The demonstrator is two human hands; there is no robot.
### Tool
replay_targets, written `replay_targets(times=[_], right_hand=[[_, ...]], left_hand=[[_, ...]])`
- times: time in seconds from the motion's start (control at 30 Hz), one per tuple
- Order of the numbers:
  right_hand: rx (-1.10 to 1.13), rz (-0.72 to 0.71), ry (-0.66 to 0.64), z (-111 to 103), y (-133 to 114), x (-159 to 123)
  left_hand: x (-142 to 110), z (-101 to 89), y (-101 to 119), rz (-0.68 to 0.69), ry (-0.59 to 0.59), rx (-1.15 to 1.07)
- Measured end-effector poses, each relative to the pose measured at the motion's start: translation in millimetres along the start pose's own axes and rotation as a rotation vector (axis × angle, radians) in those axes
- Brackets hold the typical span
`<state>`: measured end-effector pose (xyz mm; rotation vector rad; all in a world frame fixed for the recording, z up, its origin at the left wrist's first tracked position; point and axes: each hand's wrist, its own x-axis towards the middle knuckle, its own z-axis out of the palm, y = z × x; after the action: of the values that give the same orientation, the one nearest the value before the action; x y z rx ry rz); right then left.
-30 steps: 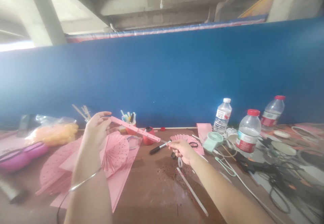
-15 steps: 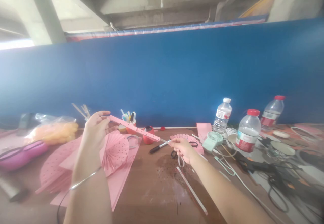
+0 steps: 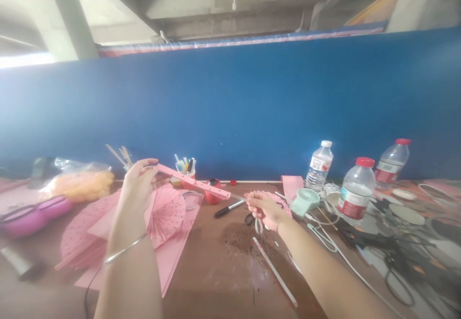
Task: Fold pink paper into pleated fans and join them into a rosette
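My left hand (image 3: 139, 180) is raised at the left and pinches one end of a narrow folded pink paper strip (image 3: 212, 189) with small holes along it. The paper slants down to the right in the air. From its far end a thin pale ribbon-like strip (image 3: 237, 197) runs to my right hand (image 3: 265, 209), whose fingers are closed on it. A pale loop (image 3: 258, 226) hangs below those fingers. Beneath my left forearm lie pleated pink paper fans (image 3: 166, 213) dotted with holes. Scissors (image 3: 249, 219) lie partly hidden behind my right hand.
A black marker (image 3: 228, 208), a red tape roll (image 3: 213, 191) and a cup of pens (image 3: 188, 177) stand or lie ahead. Right: water bottles (image 3: 357, 189), a mint handheld fan (image 3: 305, 202) and cables. Left: a bag of yellow material (image 3: 81, 184). A pale strip (image 3: 275, 271) lies in front.
The whole view has shifted slightly, moving things a little to the right. The right hand's fingers are spread a bit more; both hands still hold the same strips.
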<state>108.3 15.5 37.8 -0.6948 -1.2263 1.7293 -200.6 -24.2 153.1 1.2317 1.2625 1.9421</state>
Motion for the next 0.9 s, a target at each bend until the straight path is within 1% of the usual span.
replay_targets(times=[0.17,0.33,0.47,0.53,0.67,0.8,0.9], right_hand=[[-0.077,0.002,0.025,3.7,-2.3,0.4],[-0.174,0.001,0.068,8.7,-5.1,0.1],[-0.311,-0.005,0.096,15.6,-15.6,-5.5],[-0.369,0.017,0.108,19.4,-21.8,-9.3],[-0.435,0.063,0.072,25.1,-29.3,-14.9],[-0.531,0.074,0.040,27.9,-30.3,-16.4],[-0.593,0.067,0.024,28.8,-30.7,-16.8]], left_hand=[[-0.8,2.5,4.4,0.037,0.013,0.038],[-2.7,7.4,7.2,0.033,0.002,0.091],[-4.5,13.2,6.0,0.016,-0.004,0.104],[-5.1,16.6,4.5,-0.004,-0.038,0.139],[-6.5,25.9,2.6,-0.037,-0.103,0.198],[-8.0,35.0,2.5,-0.051,-0.104,0.214],[-8.8,38.5,1.8,-0.045,-0.116,0.223]])
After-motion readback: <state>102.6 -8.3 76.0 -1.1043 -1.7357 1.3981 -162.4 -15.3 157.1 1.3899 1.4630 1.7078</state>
